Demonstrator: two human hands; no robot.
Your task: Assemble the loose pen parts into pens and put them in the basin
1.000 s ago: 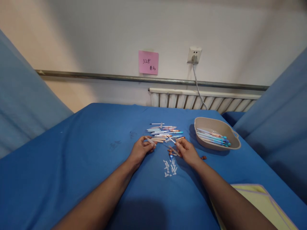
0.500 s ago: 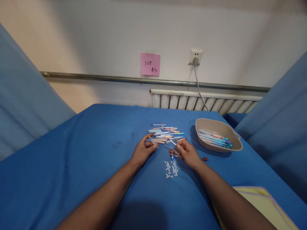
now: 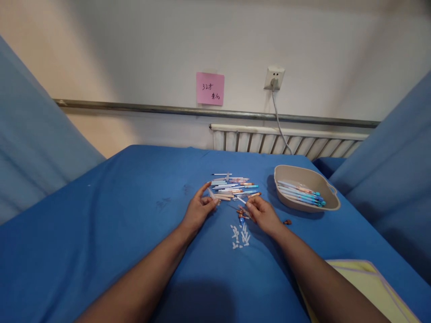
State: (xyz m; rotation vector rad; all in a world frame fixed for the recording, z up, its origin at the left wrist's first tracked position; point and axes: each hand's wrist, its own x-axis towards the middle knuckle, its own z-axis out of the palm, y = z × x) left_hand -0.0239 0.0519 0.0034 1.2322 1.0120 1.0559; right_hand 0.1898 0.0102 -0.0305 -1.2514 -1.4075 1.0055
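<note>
My left hand (image 3: 198, 211) has a clear plastic pen tube (image 3: 211, 194) at its thumb, with the index finger stretched out above it; the lower fingers are partly hidden. A white pen refill (image 3: 240, 199) with a dark tip is pinched in my right hand (image 3: 261, 214), pointing up and left. Behind both hands lies a spread of pen parts (image 3: 232, 186): white refills, pale blue and peach barrels, and pieces with orange or blue ends. Brown and blue small pen pieces (image 3: 241, 215) rest just left of my right hand. Nearer to me are several small white plastic pieces (image 3: 245, 235).
A beige basket (image 3: 281, 172) holding several pens (image 3: 299, 195) stands at the right. A small brown piece (image 3: 287, 222) lies by my right wrist. Yellow cloth or folder (image 3: 363, 287) sits front right. Blue curtains (image 3: 40, 121) hang on either side; a radiator (image 3: 256, 139) is behind.
My left index finger has lifted and straightened away from the thumb, and the clear tube has shifted slightly left. My right hand with the refill has hardly moved.
</note>
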